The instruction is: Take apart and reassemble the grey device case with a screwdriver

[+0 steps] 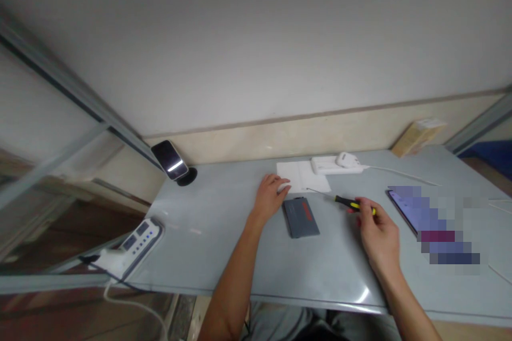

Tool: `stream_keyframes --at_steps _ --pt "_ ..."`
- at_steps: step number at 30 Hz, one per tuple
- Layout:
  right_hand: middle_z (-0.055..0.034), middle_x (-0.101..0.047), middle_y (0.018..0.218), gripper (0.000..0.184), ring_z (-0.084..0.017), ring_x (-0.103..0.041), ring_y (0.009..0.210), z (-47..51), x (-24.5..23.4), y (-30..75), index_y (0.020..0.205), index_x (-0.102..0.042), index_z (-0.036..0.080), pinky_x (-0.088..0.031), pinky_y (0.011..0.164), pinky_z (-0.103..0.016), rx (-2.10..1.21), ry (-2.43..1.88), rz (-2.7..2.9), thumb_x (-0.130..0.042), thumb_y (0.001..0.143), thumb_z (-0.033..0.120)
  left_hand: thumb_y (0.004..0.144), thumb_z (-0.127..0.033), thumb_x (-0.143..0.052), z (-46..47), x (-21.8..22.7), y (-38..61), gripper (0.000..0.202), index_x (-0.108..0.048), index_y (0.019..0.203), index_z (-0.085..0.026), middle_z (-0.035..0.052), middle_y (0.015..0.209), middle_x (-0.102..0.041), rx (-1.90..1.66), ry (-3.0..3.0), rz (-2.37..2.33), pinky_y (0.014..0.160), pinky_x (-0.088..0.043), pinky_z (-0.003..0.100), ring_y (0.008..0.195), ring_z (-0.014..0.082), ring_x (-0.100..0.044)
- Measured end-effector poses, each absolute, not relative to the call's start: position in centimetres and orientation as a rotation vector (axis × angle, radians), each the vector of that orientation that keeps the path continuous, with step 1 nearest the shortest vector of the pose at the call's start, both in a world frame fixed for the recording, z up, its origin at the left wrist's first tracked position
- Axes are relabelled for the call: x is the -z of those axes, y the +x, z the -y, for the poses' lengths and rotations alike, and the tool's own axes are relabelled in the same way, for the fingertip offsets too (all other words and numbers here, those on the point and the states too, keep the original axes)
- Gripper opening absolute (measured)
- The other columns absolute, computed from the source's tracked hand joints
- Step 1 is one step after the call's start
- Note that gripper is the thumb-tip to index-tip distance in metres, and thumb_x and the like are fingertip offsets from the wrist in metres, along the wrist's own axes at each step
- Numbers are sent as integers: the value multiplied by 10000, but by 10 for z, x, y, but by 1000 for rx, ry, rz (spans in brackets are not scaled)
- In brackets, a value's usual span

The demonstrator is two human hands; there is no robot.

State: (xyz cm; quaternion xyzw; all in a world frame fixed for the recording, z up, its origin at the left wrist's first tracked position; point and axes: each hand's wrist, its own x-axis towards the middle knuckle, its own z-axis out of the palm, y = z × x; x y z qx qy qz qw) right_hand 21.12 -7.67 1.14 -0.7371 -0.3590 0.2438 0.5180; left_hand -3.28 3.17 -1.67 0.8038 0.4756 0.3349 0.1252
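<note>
My right hand [378, 229] grips a screwdriver [347, 202] with a black and yellow handle. Its thin metal shaft points left, the tip over the near edge of a white sheet of paper [306, 175]. At the sheet's left edge, the fingers of my left hand [271, 196] are curled round a small white object [283, 186], mostly hidden by the hand. Just below, between both hands, a flat dark grey case [302, 217] with red marking lies on the table.
On the grey table [208, 245], a phone leans on a round stand [170, 160] at back left. A power strip [134, 248] sits at the left edge, another white strip [336, 164] with a plug behind the paper. A tablet-like screen [424, 218], partly blurred, lies right. A yellowish box [418, 137] stands behind.
</note>
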Motion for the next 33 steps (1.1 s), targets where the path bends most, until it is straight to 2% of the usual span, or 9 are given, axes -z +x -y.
stream_keyframes --at_steps 2,5,10,16,26,33 --pt "-42 -638 623 638 -153 -449 492 68 -17 207 1027 -722 119 -331 466 -282 -642 -1717 900 -539 824 696 963 -292 -646 -33 19 -29 169 -748 1091 -252 48 994 -673 -989 2335 -1364 948 -513 378 995 206 -604" --pt "-45 -654 625 638 -156 -478 518 51 -22 200 976 -726 136 -358 493 -281 -666 -1647 1018 -546 807 724 958 -304 -660 -35 23 -27 193 -745 1127 -266 46 1028 -676 -993 2335 -1332 971 -508 378 1023 203 -607" --pt "-50 -685 655 707 -149 -481 509 27 -25 195 1005 -721 146 -376 501 -280 -756 -1588 1149 -530 779 789 975 -290 -635 -38 24 -33 153 -772 1006 -230 49 951 -695 -1018 2306 -1348 903 -519 361 956 198 -614" --pt "-50 -680 631 751 -162 -534 548 1 -22 199 962 -721 143 -410 565 -290 -750 -1542 1278 -511 761 836 964 -314 -653 -41 23 -38 147 -764 1032 -245 42 943 -699 -1004 2295 -1364 899 -516 358 955 198 -622" --pt "-45 -674 665 746 -173 -552 587 -4 -4 202 951 -721 143 -421 591 -292 -774 -1580 1257 -501 770 832 958 -257 -655 -43 27 -39 121 -769 938 -221 43 930 -686 -890 2364 -1384 907 -504 369 940 206 -595" --pt "-44 -673 676 716 -167 -542 579 -3 -7 203 928 -703 149 -418 590 -294 -797 -1567 1220 -515 764 819 944 -260 -672 -42 27 -39 101 -763 962 -220 47 933 -669 -881 2348 -1405 899 -508 367 952 213 -596"
